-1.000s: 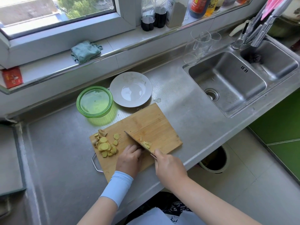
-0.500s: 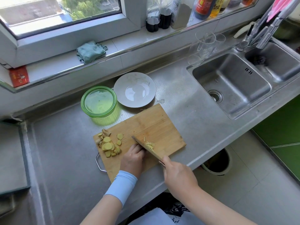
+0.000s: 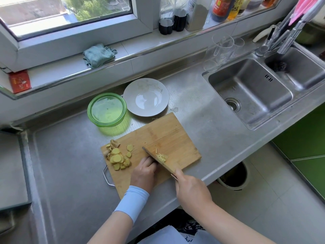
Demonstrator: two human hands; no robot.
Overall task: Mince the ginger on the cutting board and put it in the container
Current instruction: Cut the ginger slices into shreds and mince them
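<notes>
The knife (image 3: pixel 157 160) is gripped by the right hand (image 3: pixel 191 189), whose fingers are wrapped round the handle. The blade is laid across the cutting board (image 3: pixel 163 136) with its tip aimed toward 10 o'clock. The left hand (image 3: pixel 144 173) is set on the board against the blade's left face with its fingers curled under. Whether anything is pinned beneath them cannot be told, as the fingertips are hidden. A small heap of shredded ginger (image 3: pixel 162 157) is seen just beside the blade's right face. The ginger slices (image 3: pixel 117 157) are piled on the board at 9 o'clock from the knife, apart from the left hand. The green container (image 3: pixel 107 110) is stood on the worktop (image 3: pixel 70 164) at 11 o'clock from the board, with a white plate (image 3: pixel 146 96) just beside it at 12 o'clock. A sink (image 3: pixel 249 92) is set into the worktop at 2 o'clock.
</notes>
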